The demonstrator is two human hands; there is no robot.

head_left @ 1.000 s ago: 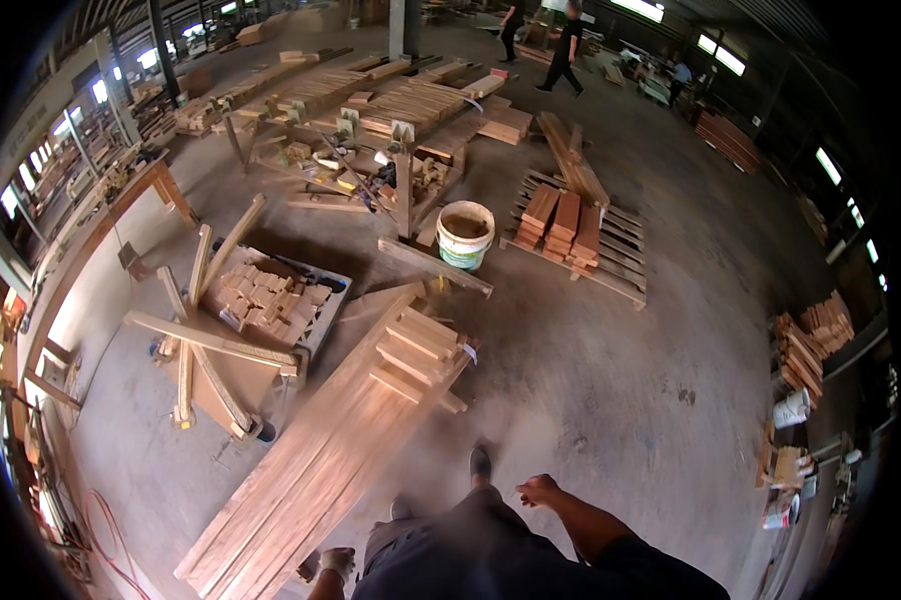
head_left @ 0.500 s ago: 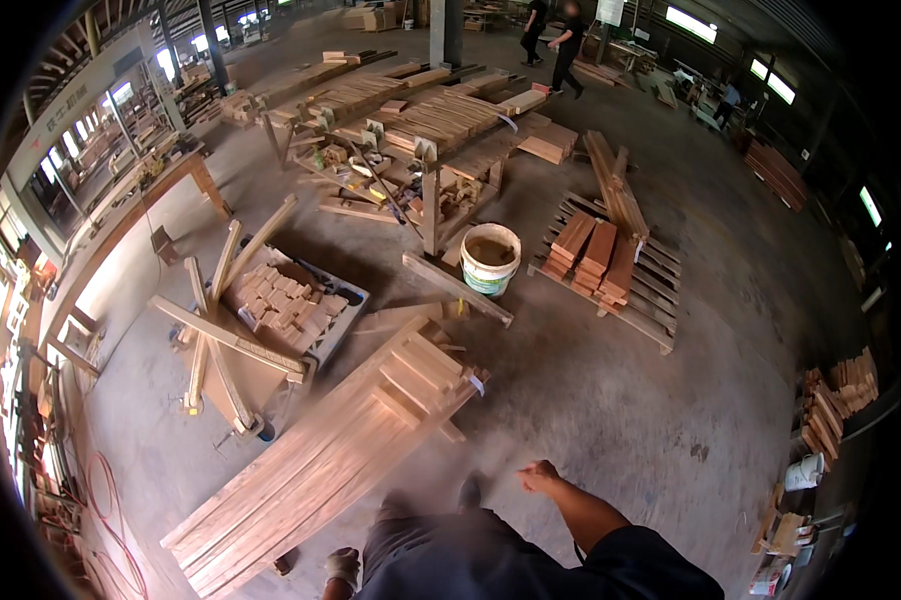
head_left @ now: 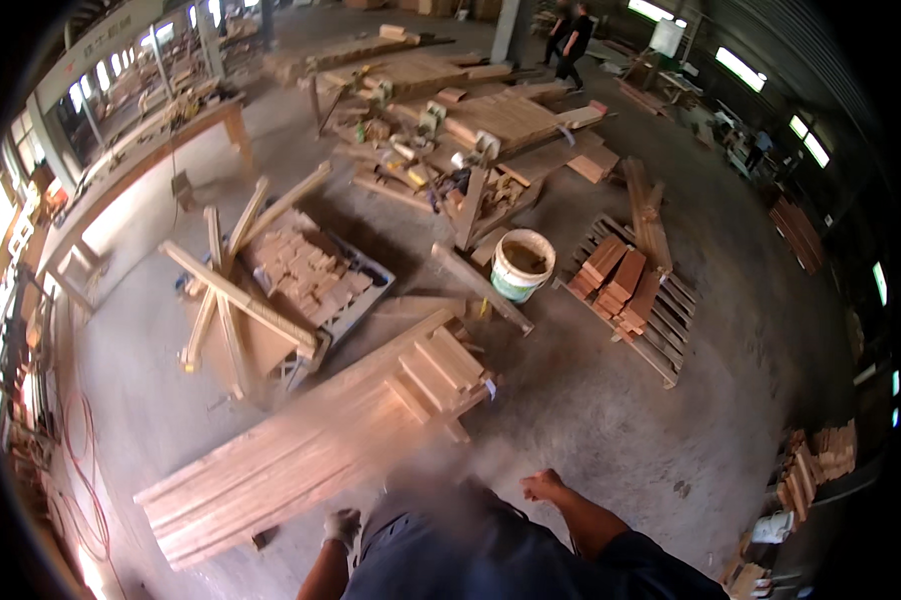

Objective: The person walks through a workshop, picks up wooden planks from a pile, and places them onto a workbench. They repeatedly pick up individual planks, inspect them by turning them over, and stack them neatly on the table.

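My left hand (head_left: pixel 343 526), in a pale glove, hangs by my left side, close to the near edge of a stack of long wooden boards (head_left: pixel 261 480). How its fingers lie is too small and blurred to make out. Bare and loosely curled, my right hand (head_left: pixel 543 486) is held out over the concrete floor to the right of my body, with nothing seen in it. Several short wooden pieces (head_left: pixel 436 370) lie on the far right end of the board stack. Neither hand visibly touches the wood.
Crossed wooden beams (head_left: pixel 241 300) stand left, beside a tray of small blocks (head_left: pixel 371 300). A white bucket (head_left: pixel 519 275) is ahead, with a pallet (head_left: pixel 661 345) bearing reddish boards to its right. Cluttered worktables (head_left: pixel 501 120) and two people stand farther off; a red hose (head_left: pixel 91 470) lies left.
The view has shifted and tilted, and the board stack now appears more level. My left hand and forearm have come further into view; my right hand stays curled at my right.
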